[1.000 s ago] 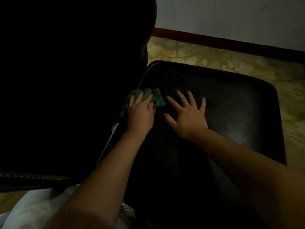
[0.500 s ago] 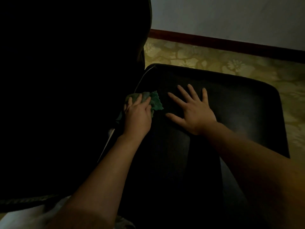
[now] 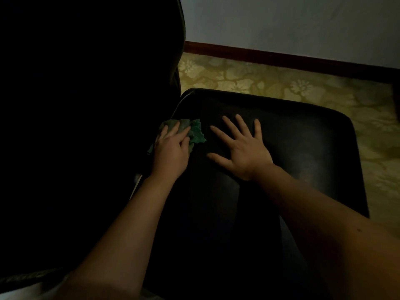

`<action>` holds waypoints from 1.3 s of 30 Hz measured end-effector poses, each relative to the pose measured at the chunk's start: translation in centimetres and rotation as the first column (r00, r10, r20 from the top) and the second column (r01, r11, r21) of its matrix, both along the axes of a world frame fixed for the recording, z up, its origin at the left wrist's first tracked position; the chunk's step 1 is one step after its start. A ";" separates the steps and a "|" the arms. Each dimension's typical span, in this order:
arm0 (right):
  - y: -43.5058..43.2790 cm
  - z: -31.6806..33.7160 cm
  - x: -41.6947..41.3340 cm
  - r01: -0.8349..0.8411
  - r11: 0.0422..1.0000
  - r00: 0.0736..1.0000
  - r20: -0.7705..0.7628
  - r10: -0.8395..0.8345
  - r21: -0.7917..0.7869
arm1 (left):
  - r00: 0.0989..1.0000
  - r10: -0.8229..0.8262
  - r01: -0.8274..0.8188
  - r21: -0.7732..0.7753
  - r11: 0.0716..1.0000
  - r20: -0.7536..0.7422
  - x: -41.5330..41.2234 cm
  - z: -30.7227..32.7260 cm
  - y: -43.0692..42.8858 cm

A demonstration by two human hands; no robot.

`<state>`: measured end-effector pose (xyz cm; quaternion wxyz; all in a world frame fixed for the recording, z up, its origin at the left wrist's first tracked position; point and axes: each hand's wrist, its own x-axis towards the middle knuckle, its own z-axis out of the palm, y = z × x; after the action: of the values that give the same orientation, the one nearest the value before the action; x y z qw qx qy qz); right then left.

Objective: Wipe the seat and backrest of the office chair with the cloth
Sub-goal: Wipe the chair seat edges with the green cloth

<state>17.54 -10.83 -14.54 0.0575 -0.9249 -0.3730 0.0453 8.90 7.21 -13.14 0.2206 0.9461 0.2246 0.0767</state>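
Dim shot, 2 hands on the black chair seat (image 3: pixel 303 137). L hand (image 3: pixel 171 150) lies on the bunched green cloth (image 3: pixel 195 132), fingers laid fairly straight over it, pressing it down at the seat's back edge, right where the backrest (image 3: pixel 97 105) rises on the left. R hand (image 3: pixel 244 150) is flat on the seat just beside the cloth, not touching it, fingers spread, thumb out. Beyond the seat: patterned yellowish floor (image 3: pixel 259 81), dark red skirting (image 3: pixel 259 56), pale wall (image 3: pixel 281 24).
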 end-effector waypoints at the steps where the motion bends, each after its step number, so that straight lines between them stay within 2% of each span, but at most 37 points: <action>1: 0.0 0.0 0.0 -0.001 1.000 1.000 -0.003 0.001 0.005 | 1.000 -0.005 0.005 0.001 1.000 0.010 -0.7 0.0 -0.1; 6: 0.0 -0.1 0.0 -0.005 0.999 1.000 0.008 0.005 0.037 | 1.000 -0.007 0.006 0.025 1.000 0.011 -2.9 -0.2 -0.7; 22: 0.0 -0.1 0.1 0.008 0.998 1.000 0.004 -0.008 0.056 | 0.998 -0.006 0.006 0.006 1.000 0.058 3.9 0.2 0.5; 30: -0.1 0.0 0.1 0.008 0.998 1.000 -0.004 -0.008 0.057 | 0.998 -0.020 0.021 -0.007 1.000 0.058 0.0 0.0 -0.8; 35: 0.0 -0.2 0.0 0.001 0.997 1.000 0.007 -0.002 0.071 | 0.998 -0.047 0.046 0.037 0.998 0.037 -2.6 -0.2 -1.4; 39: -0.1 -0.3 0.1 0.002 0.997 1.000 0.004 -0.002 0.076 | 0.993 -0.087 0.086 0.019 0.996 0.074 -3.8 0.0 -2.6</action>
<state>17.66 -10.96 -14.89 0.0921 -0.9225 -0.3737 0.0291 5.12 4.64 -13.14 0.2243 0.9531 0.1744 0.1043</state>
